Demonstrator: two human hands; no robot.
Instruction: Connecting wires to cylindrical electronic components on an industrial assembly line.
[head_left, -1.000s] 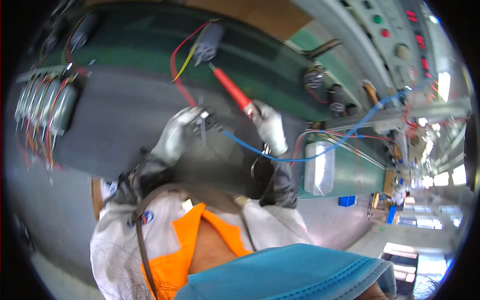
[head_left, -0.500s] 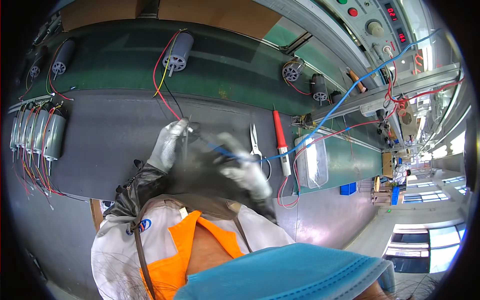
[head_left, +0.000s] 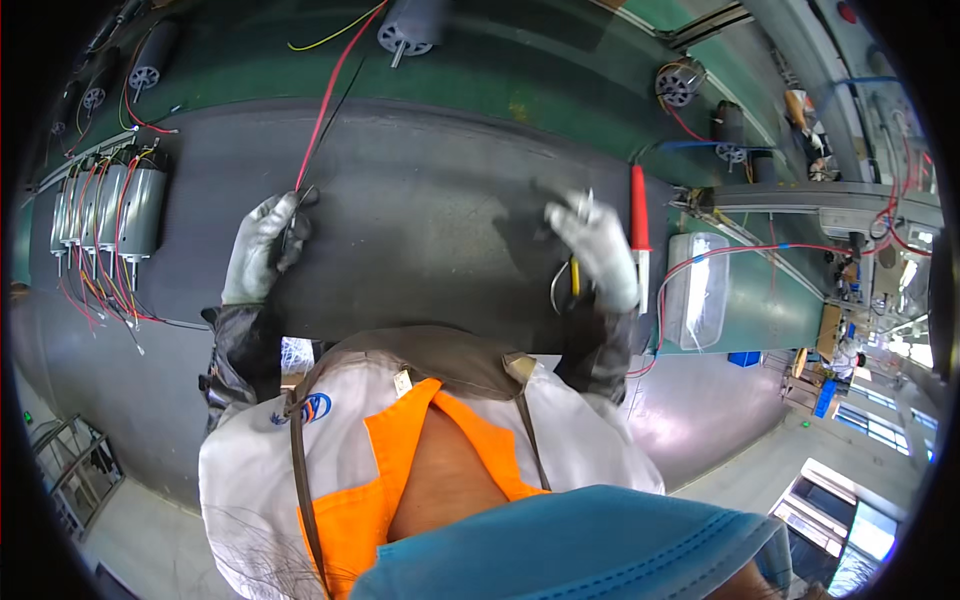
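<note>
My left hand [head_left: 262, 245], in a pale grey glove, is closed with fingertips pinched on the red and black wires [head_left: 325, 110] of a grey cylindrical motor [head_left: 410, 25] lying at the far side. The wires run taut up to the motor; their ends are hidden in the fingers. A yellow wire [head_left: 335, 33] hangs apart from them. To the right, my gloved right hand [head_left: 598, 250] is curled over the scissors, with a ring handle [head_left: 556, 290] showing beside its palm and a blade tip poking past the fingers. A red-and-white probe [head_left: 640, 215] lies just right of this hand.
Several silver motors [head_left: 140, 215] with trailing wires stand in a row at left. More motors [head_left: 680, 82] sit along the far green strip. Right of the probe are a clear plastic box [head_left: 697, 290], a red cable [head_left: 735, 252] and a metal frame [head_left: 800, 205].
The view has shifted. My right hand has moved away from my left and closed over the scissors. The blue cable no longer reaches my right hand and lies off to the right.
</note>
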